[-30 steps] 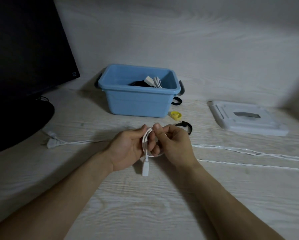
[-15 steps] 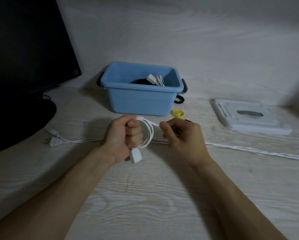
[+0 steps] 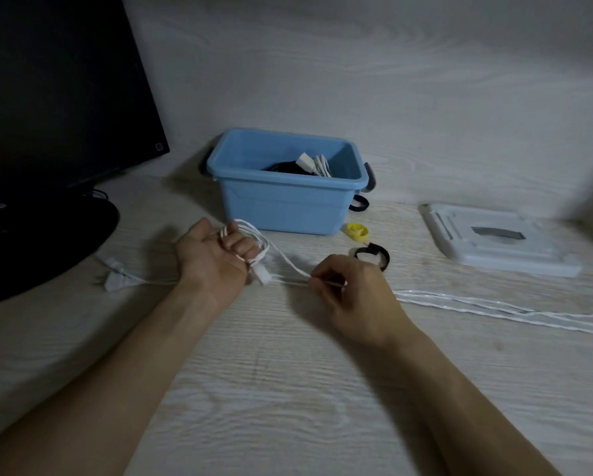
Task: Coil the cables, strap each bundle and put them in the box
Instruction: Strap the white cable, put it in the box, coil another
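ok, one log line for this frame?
left hand: grips white cable coil | right hand: pinches cable run | blue plastic box: holds bundles

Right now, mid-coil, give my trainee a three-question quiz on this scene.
1. True or false: the left hand grips the white cable coil.
2. What does the right hand pinch? A) yellow strap B) white cable C) box lid
3. Fill in: the yellow strap lies on the table in front of the ___.

Key: 1 true. 2 B, the white cable. 3 blue box.
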The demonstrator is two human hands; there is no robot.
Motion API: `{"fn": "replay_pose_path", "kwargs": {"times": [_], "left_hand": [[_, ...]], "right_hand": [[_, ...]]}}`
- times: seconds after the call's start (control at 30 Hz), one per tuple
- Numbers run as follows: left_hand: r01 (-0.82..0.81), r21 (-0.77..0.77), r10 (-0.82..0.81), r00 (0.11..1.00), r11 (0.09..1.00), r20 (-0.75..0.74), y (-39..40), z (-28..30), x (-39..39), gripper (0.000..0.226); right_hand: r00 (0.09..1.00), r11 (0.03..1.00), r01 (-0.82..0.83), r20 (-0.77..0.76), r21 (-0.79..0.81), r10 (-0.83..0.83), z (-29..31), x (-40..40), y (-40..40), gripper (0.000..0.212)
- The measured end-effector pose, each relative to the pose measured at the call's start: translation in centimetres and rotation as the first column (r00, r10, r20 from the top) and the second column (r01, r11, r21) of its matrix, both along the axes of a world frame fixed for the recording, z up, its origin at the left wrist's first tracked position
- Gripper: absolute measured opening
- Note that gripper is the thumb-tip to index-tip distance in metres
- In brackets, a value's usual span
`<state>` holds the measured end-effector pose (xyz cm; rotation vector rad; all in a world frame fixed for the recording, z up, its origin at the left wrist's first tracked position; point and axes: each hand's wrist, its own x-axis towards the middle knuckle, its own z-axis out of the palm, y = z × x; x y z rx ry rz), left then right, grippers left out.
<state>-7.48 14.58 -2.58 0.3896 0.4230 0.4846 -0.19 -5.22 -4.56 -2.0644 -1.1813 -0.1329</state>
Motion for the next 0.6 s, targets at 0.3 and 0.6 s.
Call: {"fn": "replay_pose_path", "kwargs": {"times": [0.3, 0.6], "left_hand": [[0.092, 0.032, -0.093, 0.994, 0.995, 0.048, -1.5, 0.6, 0.2, 0.03], [0.085, 0.122, -0.089, 0.996, 0.989, 0.028, -2.0, 0.8, 0.0, 0.017]], "right_hand": [[0.988, 0.992, -0.122, 0.087, -0.038, 0.125, -0.5, -1.5, 0.8, 0.015], [0.976, 0.99, -0.131, 0.171, -0.045, 0.137, -1.1, -4.0, 2.6, 0.027]]}}
